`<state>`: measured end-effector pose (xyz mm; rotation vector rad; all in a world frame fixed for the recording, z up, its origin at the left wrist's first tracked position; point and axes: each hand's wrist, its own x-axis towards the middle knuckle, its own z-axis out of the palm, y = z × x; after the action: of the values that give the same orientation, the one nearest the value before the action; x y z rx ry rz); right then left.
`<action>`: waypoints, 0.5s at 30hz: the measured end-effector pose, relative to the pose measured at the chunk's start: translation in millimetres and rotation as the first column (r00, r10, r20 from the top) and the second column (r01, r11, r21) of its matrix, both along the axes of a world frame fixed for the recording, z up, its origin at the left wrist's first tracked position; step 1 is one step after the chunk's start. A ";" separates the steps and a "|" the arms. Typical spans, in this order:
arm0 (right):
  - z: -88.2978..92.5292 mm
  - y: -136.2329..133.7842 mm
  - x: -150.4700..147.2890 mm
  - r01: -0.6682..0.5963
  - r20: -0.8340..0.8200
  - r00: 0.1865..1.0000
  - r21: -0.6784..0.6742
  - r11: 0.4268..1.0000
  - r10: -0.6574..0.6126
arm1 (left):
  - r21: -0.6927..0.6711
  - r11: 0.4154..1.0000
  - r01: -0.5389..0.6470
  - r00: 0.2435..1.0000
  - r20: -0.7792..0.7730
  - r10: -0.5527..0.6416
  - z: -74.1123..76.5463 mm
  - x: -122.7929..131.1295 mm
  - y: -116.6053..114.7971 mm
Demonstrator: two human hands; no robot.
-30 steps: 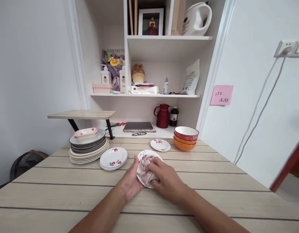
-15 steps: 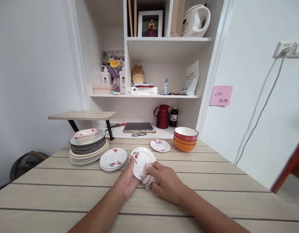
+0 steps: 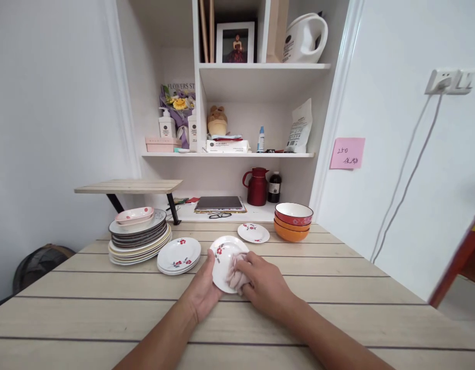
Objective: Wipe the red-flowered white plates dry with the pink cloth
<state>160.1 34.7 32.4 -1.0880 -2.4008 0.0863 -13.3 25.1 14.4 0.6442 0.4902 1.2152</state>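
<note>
A small white plate with red flowers [image 3: 223, 254] is tilted up above the wooden table [image 3: 106, 308], gripped at its left rim by my left hand [image 3: 205, 290]. My right hand [image 3: 265, 285] presses a bunched pinkish cloth [image 3: 236, 275] against the plate's lower right face. Both hands are closed on what they hold. Just to the left lies a short stack of matching flowered plates [image 3: 179, 255].
A tall stack of larger plates topped by a pink dish [image 3: 139, 235] stands at the left. One flowered plate [image 3: 253, 232] and stacked red and orange bowls [image 3: 293, 220] sit behind. Shelves with a red jug [image 3: 256, 185], a bottle and a tablet rise at the back.
The cloth first covered most of the plate, then slid down to its lower right edge, and now sits back on the lower right face. The plate shifted slightly left.
</note>
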 end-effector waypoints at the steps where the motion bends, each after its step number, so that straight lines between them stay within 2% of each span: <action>1: -1.3 -3.2 -1.2 -0.026 0.007 1.000 -0.014 1.000 0.026 | -0.003 1.000 -0.022 1.000 -0.013 0.022 -0.3 -1.0 0.5; 3: -2.4 -9.1 -5.7 -0.096 -0.007 0.995 -0.017 0.995 0.096 | -0.016 1.000 0.004 0.999 -0.050 -0.005 0.2 -1.6 -0.7; 5: -0.8 -11.9 -11.1 -0.141 -0.038 0.989 0.028 0.990 0.142 | -0.021 0.996 0.091 0.993 -0.067 -0.092 1.9 0.3 -4.1; 9: 6.0 -4.5 -12.9 -0.103 -0.068 0.991 0.152 0.983 0.114 | 0.012 0.984 0.177 0.984 -0.028 -0.177 5.1 5.6 -9.9; 12: 7.1 3.5 -4.5 -0.019 -0.031 0.999 0.098 0.995 0.023 | 0.011 0.987 0.159 0.987 0.008 -0.159 3.8 5.6 -7.7; 15: 2.6 3.5 2.2 0.011 0.029 1.000 -0.001 1.000 -0.011 | 0.001 0.999 0.048 0.999 0.026 -0.048 1.1 2.3 -2.7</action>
<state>162.3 38.2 35.0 -1.1103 -2.4202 0.0684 -11.0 22.5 15.4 0.6361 0.4503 1.1775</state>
